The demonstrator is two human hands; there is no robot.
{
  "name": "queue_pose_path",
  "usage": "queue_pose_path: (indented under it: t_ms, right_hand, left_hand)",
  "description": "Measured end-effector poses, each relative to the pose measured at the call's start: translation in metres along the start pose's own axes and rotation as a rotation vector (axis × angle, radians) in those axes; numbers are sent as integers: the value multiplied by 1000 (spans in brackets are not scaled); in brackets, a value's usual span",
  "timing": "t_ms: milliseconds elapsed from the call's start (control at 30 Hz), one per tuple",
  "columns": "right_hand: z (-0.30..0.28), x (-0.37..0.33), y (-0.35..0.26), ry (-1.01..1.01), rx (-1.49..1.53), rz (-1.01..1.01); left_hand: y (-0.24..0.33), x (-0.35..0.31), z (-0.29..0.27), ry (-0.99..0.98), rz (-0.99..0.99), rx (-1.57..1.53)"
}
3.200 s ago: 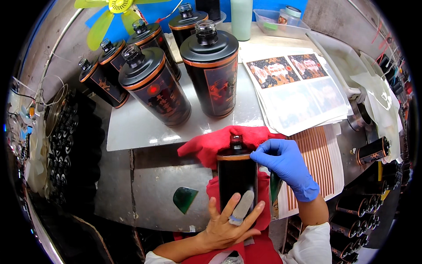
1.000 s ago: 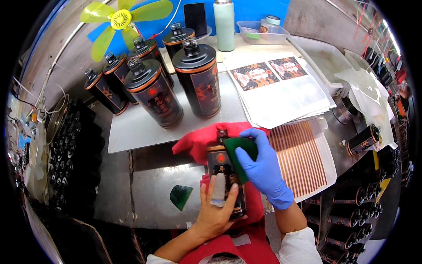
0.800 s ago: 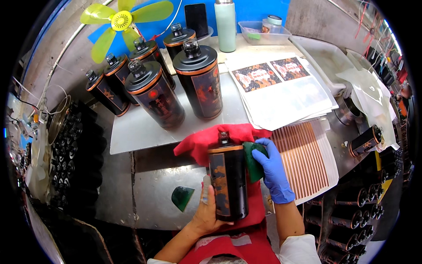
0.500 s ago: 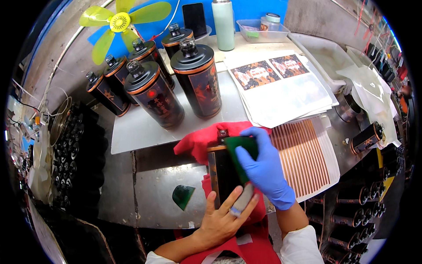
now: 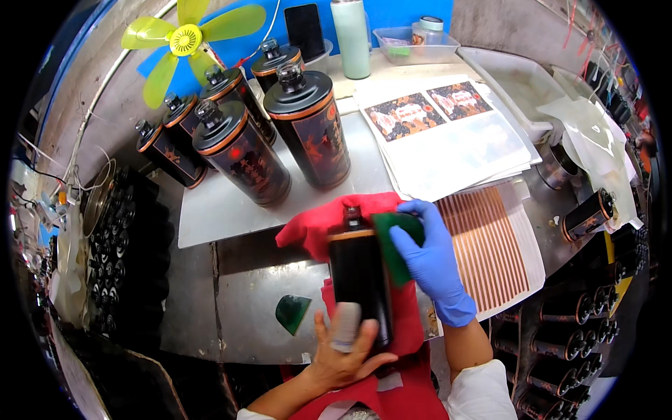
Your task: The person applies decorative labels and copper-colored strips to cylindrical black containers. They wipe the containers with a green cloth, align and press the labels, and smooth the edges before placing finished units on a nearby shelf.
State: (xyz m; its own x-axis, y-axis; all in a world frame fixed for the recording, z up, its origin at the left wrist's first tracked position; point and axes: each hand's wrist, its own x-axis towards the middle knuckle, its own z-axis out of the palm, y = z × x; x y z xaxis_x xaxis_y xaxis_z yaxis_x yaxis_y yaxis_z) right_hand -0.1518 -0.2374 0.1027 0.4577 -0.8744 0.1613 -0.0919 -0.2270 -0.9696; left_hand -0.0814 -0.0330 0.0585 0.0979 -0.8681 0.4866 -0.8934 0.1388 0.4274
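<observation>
A black bottle (image 5: 358, 273) with an orange band at its shoulder lies on a red cloth (image 5: 308, 227), its neck pointing away from me. My left hand (image 5: 346, 353), bare apart from a pale wrapping on one finger, grips the bottle's lower end. In a blue glove, my right hand (image 5: 435, 262) pinches a flat green scraper (image 5: 392, 245) between thumb and fingers, at the bottle's right side; whether it touches the bottle I cannot tell. A second green scraper (image 5: 292, 313), with a rounded side, lies on the metal table to the left.
Several decorated black bottles (image 5: 308, 133) stand on a white board (image 5: 210, 217) beyond the cloth. To the right are a printed sheet stack (image 5: 448, 161) and a copper-striped sheet (image 5: 490, 252). A yellow-green fan (image 5: 185, 40) is at far left. More bottles fill racks both sides.
The bottle has turned, so a plain black side now shows. My right hand and its scraper have shifted slightly right; my left hand has moved a little left and changed its grip.
</observation>
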Motion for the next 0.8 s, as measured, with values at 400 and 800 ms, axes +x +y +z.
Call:
queue_pose_path:
  t_ms: [400, 800]
  right_hand:
    - [-12, -1, 39, -35, 246, 243]
    - [-76, -55, 57, -15, 433, 432]
  left_hand:
    - [-27, -15, -1, -120, -220, -476]
    - [-27, 12, 3, -180, -158, -488]
